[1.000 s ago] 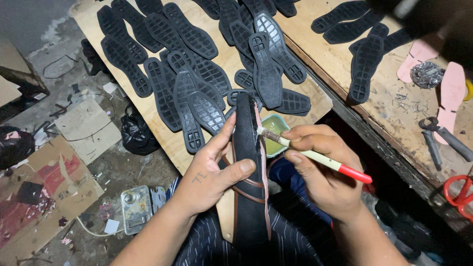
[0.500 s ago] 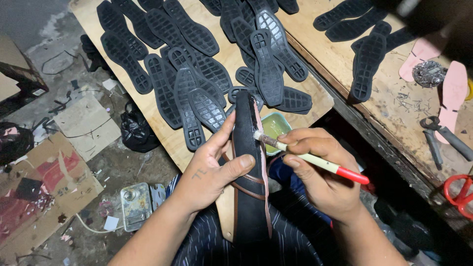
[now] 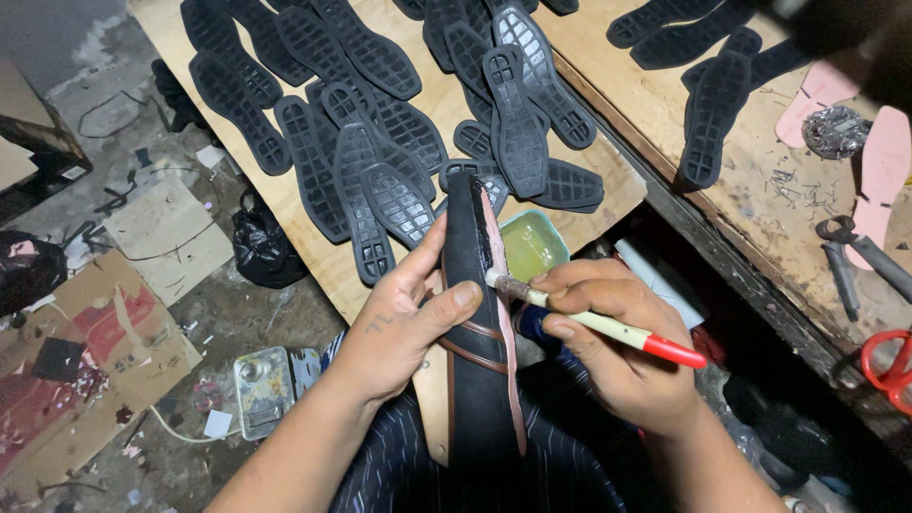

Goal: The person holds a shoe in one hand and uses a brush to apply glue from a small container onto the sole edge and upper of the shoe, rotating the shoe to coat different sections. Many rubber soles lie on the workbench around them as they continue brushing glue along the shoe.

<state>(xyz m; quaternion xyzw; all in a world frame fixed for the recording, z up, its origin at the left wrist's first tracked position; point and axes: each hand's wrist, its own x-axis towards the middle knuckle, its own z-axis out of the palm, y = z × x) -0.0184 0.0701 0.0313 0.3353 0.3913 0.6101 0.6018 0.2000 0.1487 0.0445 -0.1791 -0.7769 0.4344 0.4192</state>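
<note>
My left hand grips a black sandal with brown straps and a pink insole edge, held on its side over my lap. My right hand holds a brush with a cream handle and red end; its bristle tip touches the sandal's pink edge. A small green tub of yellowish glue sits just beyond the sandal on the board's edge.
Several black rubber soles lie spread on a wooden board. On the workbench to the right lie more soles, pink insoles, pliers, red scissors and scattered nails. Cardboard and litter cover the floor at left.
The brush tip has slid slightly down along the sandal's pink edge. My left hand keeps its hold; the view has shifted a little.
</note>
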